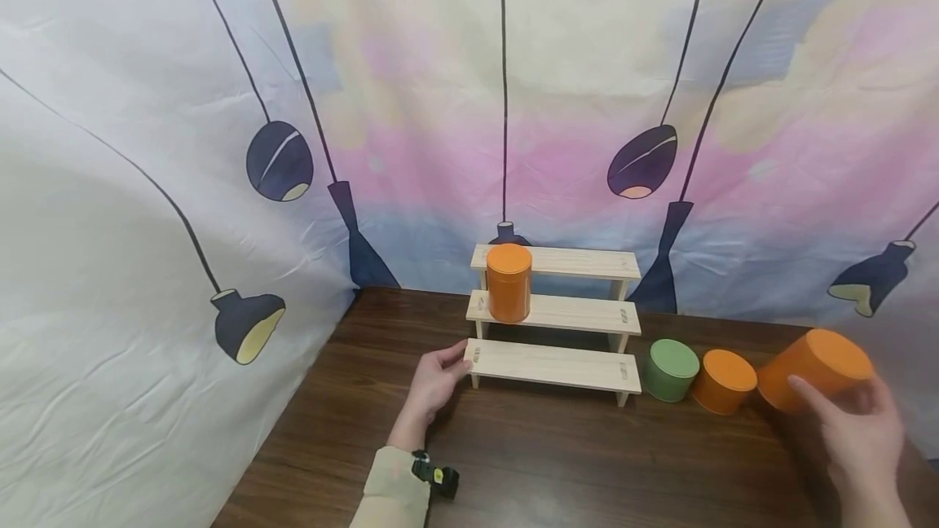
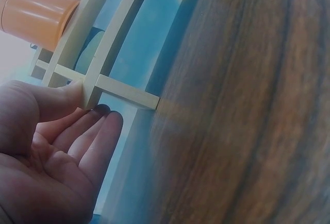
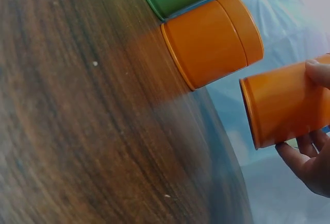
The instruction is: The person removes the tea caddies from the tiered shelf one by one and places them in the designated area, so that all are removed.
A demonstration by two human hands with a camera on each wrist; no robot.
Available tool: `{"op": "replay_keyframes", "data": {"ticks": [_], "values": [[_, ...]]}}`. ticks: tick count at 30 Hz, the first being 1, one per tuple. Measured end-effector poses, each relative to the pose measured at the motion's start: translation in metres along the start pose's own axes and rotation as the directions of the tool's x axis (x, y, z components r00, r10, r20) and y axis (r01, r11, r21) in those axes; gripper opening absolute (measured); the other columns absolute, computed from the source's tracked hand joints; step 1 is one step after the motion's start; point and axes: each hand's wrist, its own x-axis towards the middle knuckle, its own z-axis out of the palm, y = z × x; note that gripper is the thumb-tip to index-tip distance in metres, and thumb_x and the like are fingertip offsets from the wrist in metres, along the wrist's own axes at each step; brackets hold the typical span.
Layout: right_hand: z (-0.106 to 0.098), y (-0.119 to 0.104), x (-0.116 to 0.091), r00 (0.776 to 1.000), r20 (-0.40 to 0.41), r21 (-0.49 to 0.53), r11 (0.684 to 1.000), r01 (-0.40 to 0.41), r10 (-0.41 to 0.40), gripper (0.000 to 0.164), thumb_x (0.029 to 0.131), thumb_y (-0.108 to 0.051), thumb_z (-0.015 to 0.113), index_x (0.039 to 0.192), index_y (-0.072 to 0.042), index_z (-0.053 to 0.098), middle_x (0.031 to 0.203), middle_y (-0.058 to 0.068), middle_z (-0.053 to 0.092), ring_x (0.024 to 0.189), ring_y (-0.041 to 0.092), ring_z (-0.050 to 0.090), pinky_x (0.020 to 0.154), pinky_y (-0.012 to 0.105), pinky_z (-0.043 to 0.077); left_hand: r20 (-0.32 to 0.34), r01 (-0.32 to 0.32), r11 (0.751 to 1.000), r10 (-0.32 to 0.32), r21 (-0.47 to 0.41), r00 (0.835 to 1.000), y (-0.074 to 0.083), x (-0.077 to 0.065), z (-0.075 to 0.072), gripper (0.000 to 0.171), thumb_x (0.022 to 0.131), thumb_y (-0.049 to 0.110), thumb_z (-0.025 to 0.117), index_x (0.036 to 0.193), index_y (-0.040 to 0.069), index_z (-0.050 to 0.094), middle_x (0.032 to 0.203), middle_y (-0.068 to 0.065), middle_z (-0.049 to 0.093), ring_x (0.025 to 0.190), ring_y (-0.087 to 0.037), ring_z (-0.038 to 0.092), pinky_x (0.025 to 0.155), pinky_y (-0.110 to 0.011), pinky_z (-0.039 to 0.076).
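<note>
A pale wooden three-step rack stands on the dark table. My left hand is at the left end of its lowest step, the thumb and fingertips pinching the board's corner in the left wrist view. A tall orange canister stands upright at the left of the middle step. On the right, my right hand grips another orange canister, tilted in the head view; the right wrist view shows its base off the tabletop. Beside it stand a shorter orange canister and a green canister.
The green canister is close to the rack's right end, with the short orange one right next to it. A printed cloth with lamp drawings hangs behind and to the left of the table. A dark wrist device sits on my left sleeve.
</note>
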Motion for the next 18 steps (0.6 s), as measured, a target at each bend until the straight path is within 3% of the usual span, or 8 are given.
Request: {"op": "replay_keyframes", "data": {"ticks": [4, 9, 18], "values": [[0.000, 0.004, 0.002, 0.999, 0.029, -0.055, 0.998, -0.023, 0.024, 0.091, 0.092, -0.014, 0.087, 0.165, -0.039, 0.039, 0.171, -0.012, 0.034, 0.152, 0.007, 0.030, 0.127, 0.030, 0.023, 0.000, 0.003, 1.000, -0.003, 0.002, 1.000, -0.001, 0.000, 0.000, 0.042, 0.104, 0.009, 0.068, 0.145, 0.002, 0.065, 0.149, -0.018, 0.062, 0.135, -0.033, 0.063, 0.113, -0.051, 0.048], [0.001, 0.010, 0.005, 0.997, 0.063, -0.166, 0.986, -0.025, 0.036, 0.095, 0.095, -0.023, 0.084, 0.170, -0.036, 0.027, 0.177, -0.006, 0.023, 0.159, 0.013, 0.022, 0.129, 0.040, 0.024, -0.002, 0.004, 1.000, -0.004, 0.011, 1.000, -0.001, 0.001, 0.000, 0.042, 0.104, 0.010, 0.068, 0.145, 0.003, 0.066, 0.149, -0.018, 0.063, 0.135, -0.033, 0.063, 0.113, -0.052, 0.047], [-0.002, 0.016, 0.011, 0.990, 0.127, -0.234, 0.972, -0.037, 0.068, 0.101, 0.094, -0.031, 0.085, 0.172, -0.031, 0.022, 0.178, 0.002, 0.019, 0.162, 0.024, 0.020, 0.128, 0.047, 0.025, 0.002, 0.003, 1.000, -0.003, 0.007, 1.000, 0.000, 0.001, -0.001, 0.042, 0.104, 0.009, 0.068, 0.146, 0.001, 0.065, 0.149, -0.019, 0.062, 0.134, -0.033, 0.063, 0.112, -0.050, 0.049]]}}
